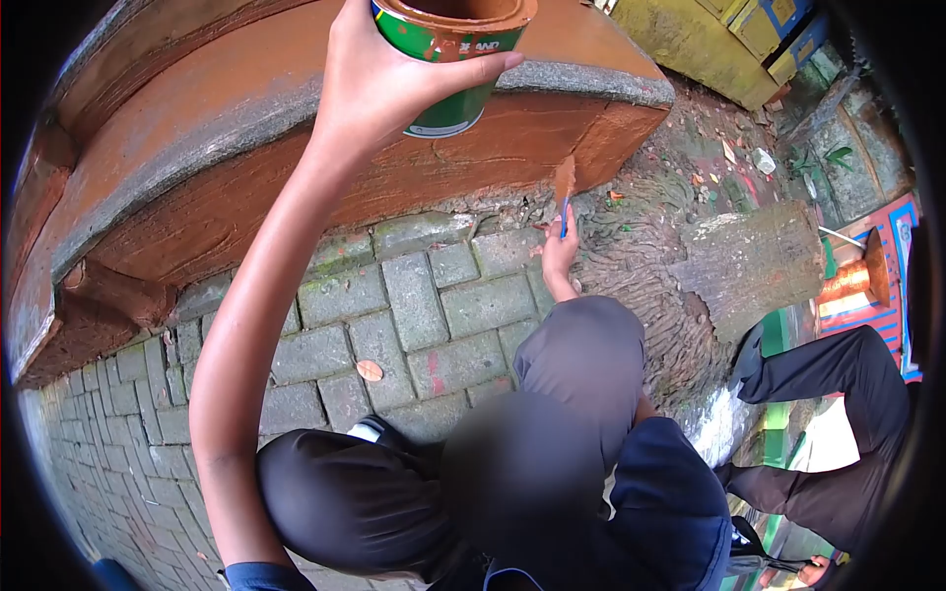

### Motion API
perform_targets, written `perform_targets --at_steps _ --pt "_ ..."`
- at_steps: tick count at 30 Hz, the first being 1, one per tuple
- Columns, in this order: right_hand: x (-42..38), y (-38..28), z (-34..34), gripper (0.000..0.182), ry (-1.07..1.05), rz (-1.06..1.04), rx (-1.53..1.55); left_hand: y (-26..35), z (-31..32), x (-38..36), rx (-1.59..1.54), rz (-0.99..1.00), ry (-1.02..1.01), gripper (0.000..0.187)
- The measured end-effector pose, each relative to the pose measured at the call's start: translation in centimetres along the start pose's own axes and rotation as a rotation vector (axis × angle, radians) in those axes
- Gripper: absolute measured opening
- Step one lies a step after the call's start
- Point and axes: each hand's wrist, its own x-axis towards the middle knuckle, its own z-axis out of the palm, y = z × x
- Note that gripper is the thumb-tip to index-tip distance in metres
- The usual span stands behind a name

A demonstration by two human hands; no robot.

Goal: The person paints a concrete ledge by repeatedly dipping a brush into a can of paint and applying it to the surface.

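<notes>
Knees in dark trousers [355,502] fill the bottom of the view, bent close under the camera. Up the left side the left arm rises to the left hand [379,84], whose fingers [483,67] wrap firmly round one green paint can [448,59]; its rim is smeared with brown paint, and white lettering ending in "AND" is all that can be read on its label. That can is held up against the curved, brown-painted kerb [296,187], whose grey stone edge runs above the grey brick paving [414,315], where one fallen leaf [370,370] lies. Further right, the right hand [560,258] is closed on one paintbrush [564,192] with a blue handle, bristles touching the kerb's lower face beside a tree trunk [749,266]. Another person's dark-trousered legs [838,394] stand at the right edge.
</notes>
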Motion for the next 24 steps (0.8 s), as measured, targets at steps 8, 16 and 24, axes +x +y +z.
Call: perform_targets --at_steps 8,16,24 --pt "2.5 7.6 5.5 0.052 -0.12 -0.049 -0.085 0.3 -4.7 0.1 0.081 0.114 -0.05 0.072" --pt "-9.6 1.4 12.8 0.054 -0.353 -0.194 -0.196 -0.6 -8.4 -2.4 0.22 0.096 0.034 0.079" --pt "-7.9 4.2 7.7 0.05 -0.615 -0.563 -0.265 -0.9 -13.8 -18.3 0.598 -0.299 0.153 0.095"
